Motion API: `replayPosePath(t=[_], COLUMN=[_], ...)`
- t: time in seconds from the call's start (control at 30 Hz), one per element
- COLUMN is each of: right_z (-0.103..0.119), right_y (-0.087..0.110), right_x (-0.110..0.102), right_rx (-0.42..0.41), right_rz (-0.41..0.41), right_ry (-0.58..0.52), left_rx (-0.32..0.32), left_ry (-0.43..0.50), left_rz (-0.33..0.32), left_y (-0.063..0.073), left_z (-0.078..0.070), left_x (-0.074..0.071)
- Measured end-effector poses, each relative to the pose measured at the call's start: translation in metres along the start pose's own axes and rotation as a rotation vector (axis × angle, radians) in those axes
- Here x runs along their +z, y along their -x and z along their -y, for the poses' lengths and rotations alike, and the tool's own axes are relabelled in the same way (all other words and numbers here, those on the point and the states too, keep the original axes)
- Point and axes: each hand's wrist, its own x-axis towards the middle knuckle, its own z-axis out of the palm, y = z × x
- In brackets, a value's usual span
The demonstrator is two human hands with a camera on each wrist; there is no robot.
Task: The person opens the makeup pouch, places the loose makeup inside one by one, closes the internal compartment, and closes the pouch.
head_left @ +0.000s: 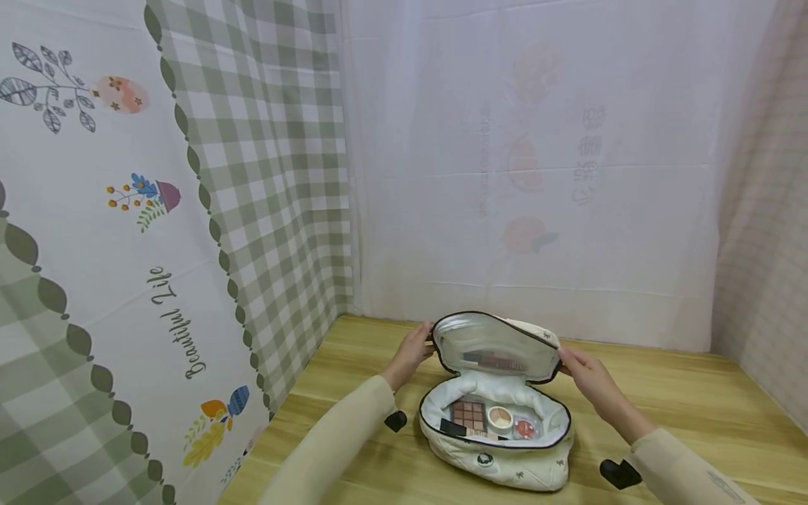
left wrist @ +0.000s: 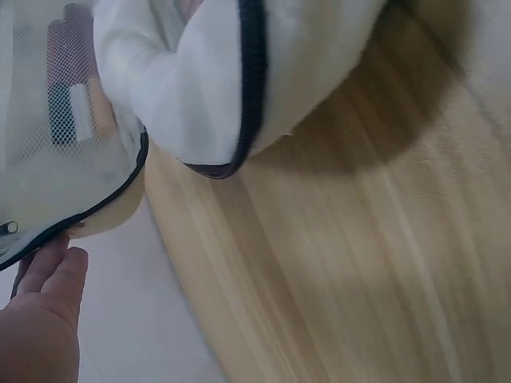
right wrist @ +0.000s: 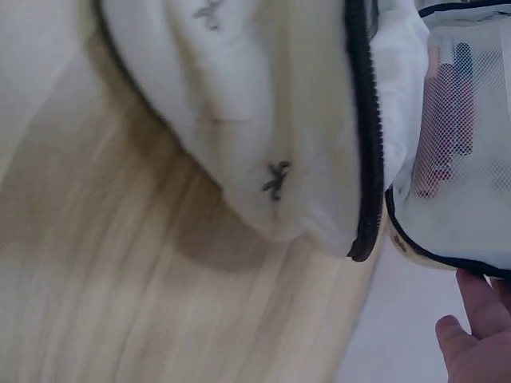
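A cream quilted makeup bag (head_left: 499,466) with dark zipper edging stands unzipped on the table, its lid (head_left: 470,337) raised. My left hand (head_left: 410,354) holds the lid's left edge, and my right hand (head_left: 590,382) holds its right edge. In the wrist views, the fingertips of the left hand (left wrist: 44,319) and right hand (right wrist: 479,343) meet the dark trim, some fingers hidden behind it. Inside the bag lie an eyeshadow palette (head_left: 468,415), a round compact (head_left: 500,418) and a small red round item (head_left: 524,428). Slim cosmetic tubes (right wrist: 447,120) sit behind the lid's mesh pocket.
The bag rests on a wood-grain table (head_left: 353,449). A pale printed curtain (head_left: 429,175) hangs behind the table, with a green checked cloth (head_left: 271,140) along the left side. Black wrist-mounted pieces (head_left: 620,474) show beside both sleeves.
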Motion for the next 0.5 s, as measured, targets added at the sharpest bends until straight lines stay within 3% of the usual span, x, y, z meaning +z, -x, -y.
replayPosePath(t=[0.17, 0.33, 0.43, 0.5], right_z=[-0.001, 0.004, 0.005, 0.004], right_y=[0.009, 0.017, 0.024, 0.028], right_x=[0.002, 0.017, 0.02, 0.016], right_rx=[-0.093, -0.191, -0.193, -0.149], right_rz=[0.014, 0.066, 0.043, 0.001], right_ry=[0.081, 0.107, 0.219, 0.323], left_rx=[-0.045, -0.022, 0.006, 0.027], left_ry=[-0.005, -0.114, -0.164, -0.195], left_rz=[0.032, 0.145, 0.179, 0.172], left_y=[0.008, 0.022, 0.027, 0.029], left_z=[0.002, 0.0, 0.004, 0.006], left_x=[-0.003, 0.005, 0.009, 0.011])
